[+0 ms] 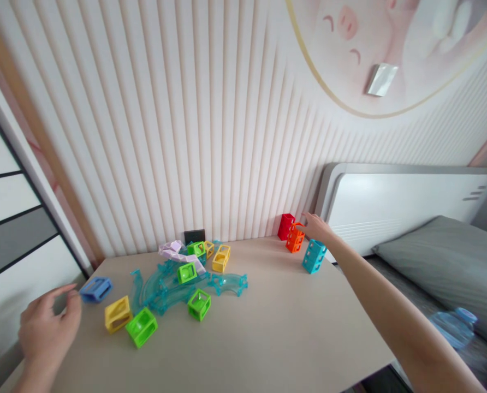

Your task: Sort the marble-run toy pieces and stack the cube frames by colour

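Observation:
My left hand [49,325] is over the left end of the table, thumb and fingers curved apart with nothing between them. Its fingertips come up beside a blue block [96,289]; I cannot tell whether they touch it. A yellow block [118,314] and a green block [141,327] lie to the right of that hand. At the table's far right, my right hand [318,228] has its fingers at the top of an upright orange block stack [295,240], apparently gripping it. A red block stack [286,226] stands behind, and a teal block stack [314,256] in front.
Translucent teal track pieces [167,286] lie heaped on the table [263,327], with a pale purple piece [178,254] and several green and yellow blocks among them. A black object [195,236] leans near the ribbed wall. Right of the table are a bed with a grey pillow [435,251] and a clear bottle [454,327].

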A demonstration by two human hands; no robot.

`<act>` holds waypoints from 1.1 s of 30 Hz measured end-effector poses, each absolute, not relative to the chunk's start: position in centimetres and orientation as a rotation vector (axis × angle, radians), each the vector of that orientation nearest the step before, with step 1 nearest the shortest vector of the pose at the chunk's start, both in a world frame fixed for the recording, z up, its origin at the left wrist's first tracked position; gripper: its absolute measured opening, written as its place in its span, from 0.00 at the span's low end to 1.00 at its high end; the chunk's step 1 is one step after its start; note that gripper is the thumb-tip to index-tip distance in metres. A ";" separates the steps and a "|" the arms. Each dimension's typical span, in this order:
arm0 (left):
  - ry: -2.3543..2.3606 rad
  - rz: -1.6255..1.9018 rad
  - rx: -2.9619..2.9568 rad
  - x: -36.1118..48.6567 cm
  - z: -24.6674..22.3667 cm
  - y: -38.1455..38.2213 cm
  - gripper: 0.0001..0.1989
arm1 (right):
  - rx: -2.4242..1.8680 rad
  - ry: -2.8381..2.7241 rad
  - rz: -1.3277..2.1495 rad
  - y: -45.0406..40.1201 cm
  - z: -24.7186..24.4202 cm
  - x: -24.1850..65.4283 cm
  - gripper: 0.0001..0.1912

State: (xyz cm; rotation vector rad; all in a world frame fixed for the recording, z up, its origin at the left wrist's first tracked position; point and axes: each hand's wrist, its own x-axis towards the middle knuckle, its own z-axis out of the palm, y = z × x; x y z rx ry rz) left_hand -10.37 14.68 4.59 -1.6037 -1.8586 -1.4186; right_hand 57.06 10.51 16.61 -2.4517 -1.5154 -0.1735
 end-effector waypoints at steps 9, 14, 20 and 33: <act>-1.900 -1.401 -1.625 -10.3 5.1 14.4 0.07 | -2.718 -1.598 0.054 13.5 15.3 55.4 0.18; -1.921 -1.406 -1.629 -10.4 4.7 14.8 0.07 | -2.773 -1.594 -0.003 13.3 15.4 55.2 0.18; -1.911 -1.382 -1.667 -10.2 4.5 14.6 0.06 | -2.753 -1.603 -0.173 15.4 16.9 55.1 0.24; -2.068 -1.265 -1.633 -11.6 2.9 15.0 0.08 | -2.867 -1.571 -0.070 20.3 16.4 56.2 0.18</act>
